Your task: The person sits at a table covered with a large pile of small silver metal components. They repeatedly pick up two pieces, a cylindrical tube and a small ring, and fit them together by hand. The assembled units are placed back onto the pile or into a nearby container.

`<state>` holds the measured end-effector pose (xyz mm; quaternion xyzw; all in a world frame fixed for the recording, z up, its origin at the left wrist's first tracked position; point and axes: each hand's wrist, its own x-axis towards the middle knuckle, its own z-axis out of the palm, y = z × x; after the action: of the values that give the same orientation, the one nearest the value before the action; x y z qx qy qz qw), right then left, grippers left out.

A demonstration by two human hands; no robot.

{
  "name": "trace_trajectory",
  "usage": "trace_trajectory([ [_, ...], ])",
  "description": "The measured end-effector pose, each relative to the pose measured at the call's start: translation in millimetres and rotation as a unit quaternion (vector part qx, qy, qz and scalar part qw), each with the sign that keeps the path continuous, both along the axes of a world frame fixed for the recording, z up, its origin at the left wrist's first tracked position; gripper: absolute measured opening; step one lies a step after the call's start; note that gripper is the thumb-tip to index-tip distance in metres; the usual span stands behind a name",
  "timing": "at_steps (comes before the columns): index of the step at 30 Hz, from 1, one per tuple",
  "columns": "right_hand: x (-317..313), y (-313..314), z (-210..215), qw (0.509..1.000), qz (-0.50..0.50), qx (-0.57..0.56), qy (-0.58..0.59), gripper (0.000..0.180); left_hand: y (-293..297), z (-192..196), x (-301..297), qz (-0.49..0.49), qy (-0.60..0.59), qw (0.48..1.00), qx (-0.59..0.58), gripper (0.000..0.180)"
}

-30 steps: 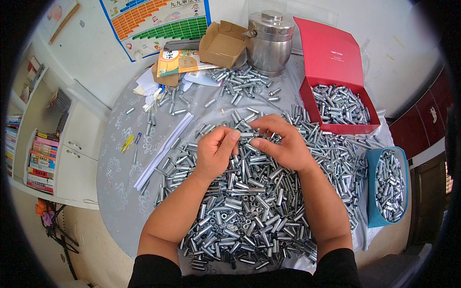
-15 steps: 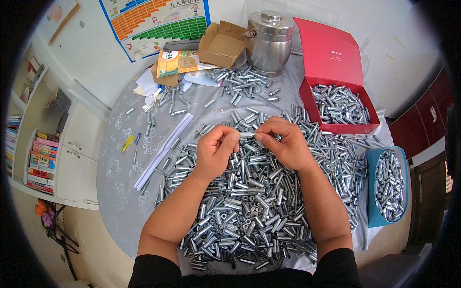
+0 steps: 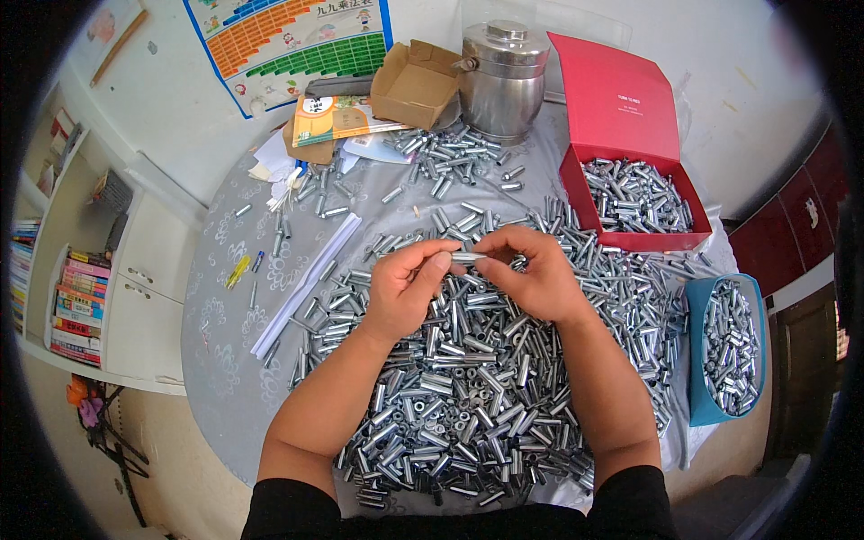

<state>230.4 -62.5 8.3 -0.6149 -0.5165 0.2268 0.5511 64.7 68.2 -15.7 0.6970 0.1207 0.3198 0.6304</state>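
Above a broad heap of silver metal sleeves (image 3: 468, 396), bolts and nuts, both hands meet at one small cylindrical metal piece, seemingly a sleeve anchor (image 3: 463, 257). My left hand (image 3: 407, 283) pinches its left end between thumb and fingers. At the other end, my right hand (image 3: 531, 270) has its thumb and index finger closed on the piece. The anchor lies roughly level, its ends covered by my fingertips. Loose nuts (image 3: 463, 418) show among the sleeves below my hands.
An open red box (image 3: 630, 240) of metal parts stands at the back right, a blue bin (image 3: 727, 414) of more at the right edge. Behind are a steel canister (image 3: 506, 81), a cardboard box (image 3: 416, 85) and books (image 3: 337, 121). Folded white paper (image 3: 306, 286) lies left.
The hands stay in nearly the same place, still holding the piece. Their fingers have shifted slightly around it, the left index finger reaching further along its top.
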Motion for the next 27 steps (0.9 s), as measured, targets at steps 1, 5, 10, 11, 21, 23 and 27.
trace_trajectory([
  [1,1,-1,-1,1.0,0.003,0.005,0.01,0.017,0,0,-2,0.016,0.001,1.0,-0.002,0.019],
  [5,17,-8,-5,0.989,0.013,0.057,0.135,0.008,4,-5,-5,0.032,-0.032,0.999,-0.014,0.019],
  [10,16,-3,-6,0.98,-0.099,0.135,0.109,0.016,8,-1,-1,0.032,-0.083,0.987,0.133,0.023],
  [11,16,-2,-5,0.973,-0.131,0.143,0.121,0.017,9,-1,-2,0.036,-0.093,0.986,0.133,0.024],
  [21,19,13,-10,0.953,-0.26,0.093,0.122,0.017,11,-10,9,0.156,-0.075,0.984,0.043,0.017],
  [23,17,15,-8,0.965,-0.251,0.036,0.064,0.017,7,-4,8,0.18,-0.028,0.983,-0.003,0.011],
  [27,17,23,-9,0.973,-0.231,-0.016,0.018,0.018,13,13,12,0.151,0.055,0.987,0.026,0.013],
])
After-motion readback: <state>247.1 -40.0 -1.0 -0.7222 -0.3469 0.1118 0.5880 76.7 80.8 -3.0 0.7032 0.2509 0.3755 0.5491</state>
